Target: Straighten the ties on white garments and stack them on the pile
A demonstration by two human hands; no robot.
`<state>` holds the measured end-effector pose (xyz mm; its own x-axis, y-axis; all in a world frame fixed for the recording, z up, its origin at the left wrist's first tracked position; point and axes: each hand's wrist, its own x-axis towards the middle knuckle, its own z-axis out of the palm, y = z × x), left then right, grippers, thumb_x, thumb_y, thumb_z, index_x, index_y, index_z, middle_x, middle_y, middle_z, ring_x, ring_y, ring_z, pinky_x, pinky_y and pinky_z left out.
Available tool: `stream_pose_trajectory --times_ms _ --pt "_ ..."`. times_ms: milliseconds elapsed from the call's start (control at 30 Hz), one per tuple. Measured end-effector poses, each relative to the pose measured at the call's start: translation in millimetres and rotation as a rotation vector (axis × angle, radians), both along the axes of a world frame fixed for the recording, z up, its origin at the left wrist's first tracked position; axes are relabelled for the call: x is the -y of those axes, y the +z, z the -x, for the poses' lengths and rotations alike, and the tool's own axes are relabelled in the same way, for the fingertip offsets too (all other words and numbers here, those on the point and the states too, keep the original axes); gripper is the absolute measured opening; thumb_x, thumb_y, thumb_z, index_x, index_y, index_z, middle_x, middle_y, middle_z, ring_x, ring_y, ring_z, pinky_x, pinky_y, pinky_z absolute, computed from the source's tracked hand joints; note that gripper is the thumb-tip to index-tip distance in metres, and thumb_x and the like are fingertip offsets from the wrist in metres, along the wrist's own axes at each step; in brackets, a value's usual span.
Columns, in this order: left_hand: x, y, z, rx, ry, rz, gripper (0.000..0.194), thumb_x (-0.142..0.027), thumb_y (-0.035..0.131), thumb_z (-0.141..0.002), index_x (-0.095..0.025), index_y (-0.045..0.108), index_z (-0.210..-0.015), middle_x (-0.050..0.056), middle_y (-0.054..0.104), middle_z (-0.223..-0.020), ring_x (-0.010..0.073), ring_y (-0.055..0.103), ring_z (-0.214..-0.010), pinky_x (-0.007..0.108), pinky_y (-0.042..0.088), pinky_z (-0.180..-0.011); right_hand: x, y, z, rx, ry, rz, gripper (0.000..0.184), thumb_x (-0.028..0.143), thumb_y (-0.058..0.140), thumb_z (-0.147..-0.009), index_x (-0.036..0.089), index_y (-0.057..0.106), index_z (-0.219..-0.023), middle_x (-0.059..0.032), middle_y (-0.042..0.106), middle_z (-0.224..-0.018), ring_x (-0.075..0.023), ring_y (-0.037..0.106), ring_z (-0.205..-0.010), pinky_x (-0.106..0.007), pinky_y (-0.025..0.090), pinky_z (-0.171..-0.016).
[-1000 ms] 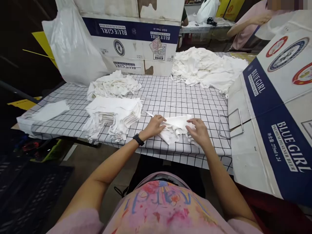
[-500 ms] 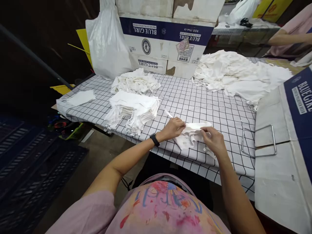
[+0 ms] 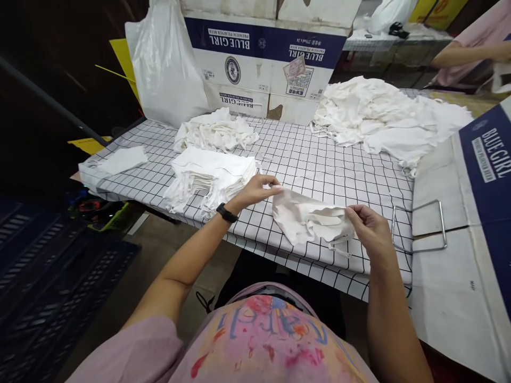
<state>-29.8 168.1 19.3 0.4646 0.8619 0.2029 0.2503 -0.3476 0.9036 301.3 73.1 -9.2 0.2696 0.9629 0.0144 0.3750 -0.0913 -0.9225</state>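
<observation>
One creased white cloth point(image 3: 307, 215) stretches low over the bench point(image 3: 303, 165), left hand point(image 3: 255, 192) and right hand point(image 3: 372, 230) pinching its top edge, fingers point(image 3: 270, 180) closed; folded stack point(image 3: 211, 162) left, carton point(image 3: 445, 290) crowding the right

Left hand point(image 3: 256, 191) and right hand point(image 3: 374, 231) pinch well apart, right fingers point(image 3: 365, 211) seemingly curled.

The white cloth point(image 3: 305, 213) is spread, partly rumpled.
</observation>
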Motion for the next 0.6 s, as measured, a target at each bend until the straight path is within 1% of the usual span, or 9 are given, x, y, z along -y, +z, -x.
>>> stream_pose_trajectory --times_ms 67,167,267,367,433,500,533,600 --pt "-2 11.6 -1 0.128 -0.035 0.069 0.032 -0.047 0.073 -0.089 -0.017 0.068 -0.083 0.001 0.065 -0.082 0.0133 0.059 -0.08 0.029 0.047 -0.078 1 7.3 -1 -0.092 0.002 -0.018 0.032 0.052 0.078 -0.082 0.021 0.076 -0.091 -0.0034 0.069 -0.077 -0.0162 0.059 -0.066 -0.027 0.045 -0.056" --pt "-5 25.3 -9 0.295 -0.078 0.151 0.034 -0.049 0.075 -0.088 -0.017 0.066 -0.085 0.001 0.063 -0.081 0.012 0.058 -0.079 0.028 0.048 -0.078 2 18.2 -3 -0.148 0.004 -0.062 0.03 0.049 0.081 -0.081 0.021 0.076 -0.09 -0.0036 0.071 -0.079 -0.0158 0.061 -0.068 -0.027 0.047 -0.059" --pt "-9 32.0 -20 0.344 -0.117 0.178 0.034 -0.048 0.076 -0.088 -0.017 0.064 -0.085 0.0 0.064 -0.081 0.0112 0.059 -0.079 0.028 0.049 -0.079 2 25.0 -3 -0.128 -0.015 -0.105 0.028 0.046 0.081 -0.08 0.02 0.076 -0.088 -0.0043 0.072 -0.079 -0.0163 0.061 -0.068 -0.027 0.047 -0.058" --pt "-15 33.3 -31 0.359 -0.135 0.194 0.033 -0.046 0.076 -0.087 -0.017 0.063 -0.085 0.0 0.063 -0.08 0.01 0.058 -0.075 0.026 0.048 -0.075 -1 27.4 -3 -0.081 -0.054 -0.167 0.027 0.045 0.079 -0.082 0.019 0.076 -0.088 -0.0052 0.072 -0.08 -0.0173 0.062 -0.069 -0.028 0.047 -0.058" --pt "-22 32.3 -36 0.366 -0.148 0.212 0.033 -0.047 0.075 -0.087 -0.017 0.062 -0.086 -0.001 0.061 -0.078 0.0096 0.056 -0.072 0.025 0.047 -0.072 -6 26.6 -4 -0.047 -0.109 -0.233 0.028 0.047 0.075 -0.085 0.019 0.076 -0.091 -0.0054 0.072 -0.082 -0.0178 0.063 -0.071 -0.029 0.048 -0.06" --pt "-31 29.1 -40 0.318 -0.131 0.201 0.03 -0.046 0.071 -0.089 -0.018 0.06 -0.086 -0.001 0.06 -0.077 0.0102 0.055 -0.07 0.025 0.046 -0.069 -15 23.0 -8 0.011 -0.172 -0.28 0.029 0.048 0.072 -0.087 0.019 0.075 -0.094 -0.0056 0.072 -0.082 -0.0185 0.063 -0.071 -0.03 0.049 -0.061" --pt "-36 26.1 -42 0.261 -0.091 0.168 0.027 -0.043 0.068 -0.091 -0.018 0.06 -0.086 -0.001 0.06 -0.077 0.011 0.055 -0.071 0.026 0.046 -0.069 -21 20.1 -10 0.052 -0.197 -0.285 0.03 0.047 0.07 -0.088 0.019 0.074 -0.095 -0.0059 0.072 -0.082 -0.0191 0.064 -0.071 -0.031 0.05 -0.062" --pt "-43 17.0 -46 0.074 0.054 0.043 0.016 -0.033 0.065 -0.091 -0.018 0.062 -0.091 0.002 0.063 -0.085 0.0147 0.059 -0.081 0.03 0.048 -0.076 -32 12.5 -13 0.163 -0.21 -0.249 0.029 0.044 0.066 -0.088 0.018 0.075 -0.096 -0.0078 0.073 -0.085 -0.0212 0.065 -0.074 -0.035 0.054 -0.068"
